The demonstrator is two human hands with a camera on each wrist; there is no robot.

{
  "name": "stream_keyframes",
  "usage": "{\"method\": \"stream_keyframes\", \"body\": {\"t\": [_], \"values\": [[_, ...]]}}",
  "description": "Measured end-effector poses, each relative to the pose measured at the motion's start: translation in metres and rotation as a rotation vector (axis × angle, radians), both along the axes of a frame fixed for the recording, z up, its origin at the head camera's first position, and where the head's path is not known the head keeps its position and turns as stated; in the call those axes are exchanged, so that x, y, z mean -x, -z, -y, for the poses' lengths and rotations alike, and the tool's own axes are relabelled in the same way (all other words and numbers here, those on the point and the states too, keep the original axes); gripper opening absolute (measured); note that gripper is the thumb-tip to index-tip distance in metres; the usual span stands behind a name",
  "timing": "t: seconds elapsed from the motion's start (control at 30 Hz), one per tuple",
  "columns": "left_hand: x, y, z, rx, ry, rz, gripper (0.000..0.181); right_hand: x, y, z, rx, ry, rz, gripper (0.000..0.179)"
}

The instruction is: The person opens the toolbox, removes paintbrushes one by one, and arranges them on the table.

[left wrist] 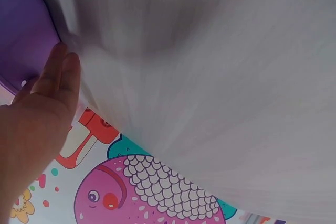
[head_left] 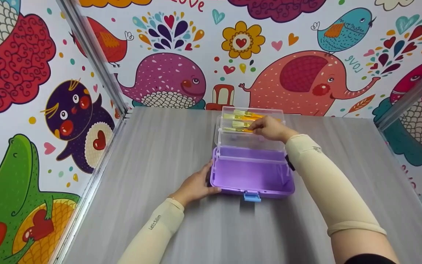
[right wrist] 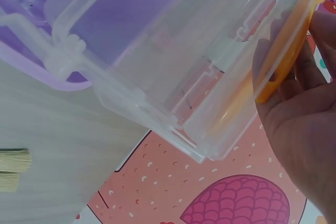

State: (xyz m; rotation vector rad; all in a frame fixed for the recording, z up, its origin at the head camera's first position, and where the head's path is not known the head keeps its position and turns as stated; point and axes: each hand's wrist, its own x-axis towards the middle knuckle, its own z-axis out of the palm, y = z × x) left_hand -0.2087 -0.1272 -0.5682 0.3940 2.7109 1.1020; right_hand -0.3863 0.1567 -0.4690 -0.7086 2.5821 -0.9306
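An opened purple storage box (head_left: 252, 176) with a blue latch (head_left: 252, 197) sits on the table. Its clear fold-out tray (head_left: 251, 141) is raised at the back, where several orange-handled paintbrushes (head_left: 241, 113) lie. My left hand (head_left: 196, 185) rests at the box's left front corner, thumb by the front edge. In the left wrist view its fingers (left wrist: 68, 74) lie fairly straight along the purple side wall. Over the raised tray, my right hand (head_left: 269, 128) pinches a paintbrush (right wrist: 286, 51) by its orange handle; part of that brush is behind the clear plastic.
Pale bristles (right wrist: 13, 169) of brushes show over the grey table (head_left: 152, 154) at the edge of the right wrist view. Printed cartoon walls (head_left: 181, 73) enclose the back and sides, with metal corner posts (head_left: 97, 62).
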Motion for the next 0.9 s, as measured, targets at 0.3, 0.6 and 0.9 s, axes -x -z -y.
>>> {"method": "stream_keyframes", "body": {"t": [0.3, 0.6, 0.9], "values": [[0.0, -0.001, -0.001, -0.005, -0.003, -0.002, 0.105, 0.001, 0.0, -0.003, -0.002, -0.007, 0.004, 0.03], [0.0, -0.001, -0.001, -0.01, -0.004, 0.006, 0.105, -0.001, -0.003, -0.002, -0.02, 0.016, -0.051, 0.036], [-0.001, 0.0, 0.0, 0.006, -0.012, 0.009, 0.105, -0.001, -0.013, -0.017, 0.081, 0.076, -0.05, 0.042]]}}
